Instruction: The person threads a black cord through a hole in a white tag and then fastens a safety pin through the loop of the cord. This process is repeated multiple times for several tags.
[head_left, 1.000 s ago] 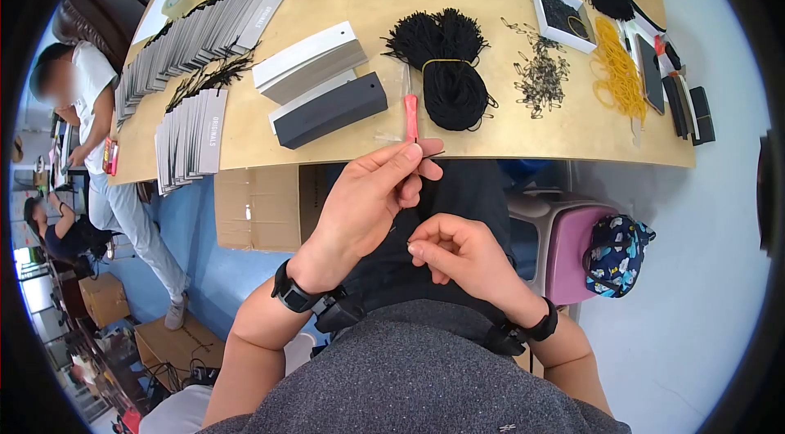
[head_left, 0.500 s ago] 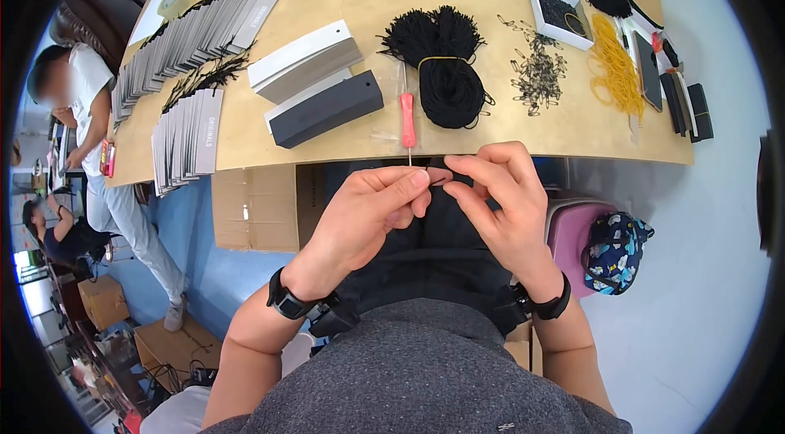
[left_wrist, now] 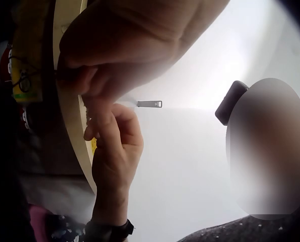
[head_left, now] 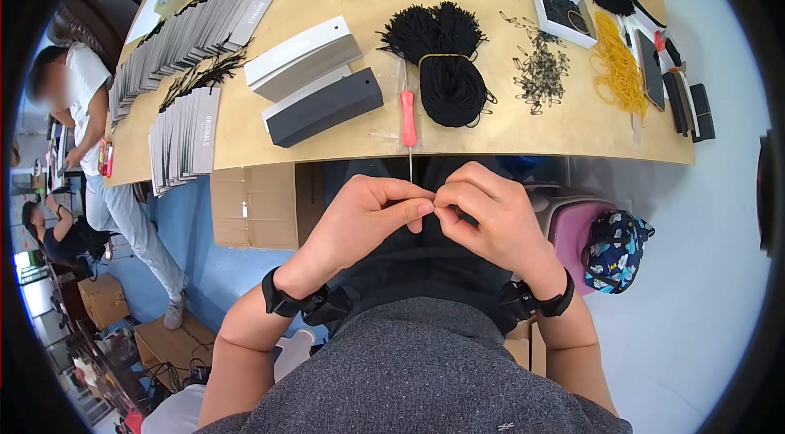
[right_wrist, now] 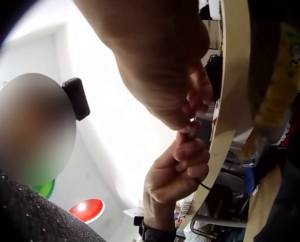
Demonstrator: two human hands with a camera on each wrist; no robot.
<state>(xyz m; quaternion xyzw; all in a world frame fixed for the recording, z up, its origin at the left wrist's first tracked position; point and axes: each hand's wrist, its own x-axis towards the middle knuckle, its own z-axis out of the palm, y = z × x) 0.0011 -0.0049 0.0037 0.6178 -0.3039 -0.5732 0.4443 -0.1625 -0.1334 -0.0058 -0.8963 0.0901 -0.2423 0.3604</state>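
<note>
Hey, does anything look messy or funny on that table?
A little. The red-handled tool pokes out past the table's front edge, so it might get bumped. The tiny pins lie in a loose scatter near the white box, not in a tidy stack.

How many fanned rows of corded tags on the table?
2: the longer row at upper left in the head view, the shorter row just below it. Others could lie out of view.
</note>
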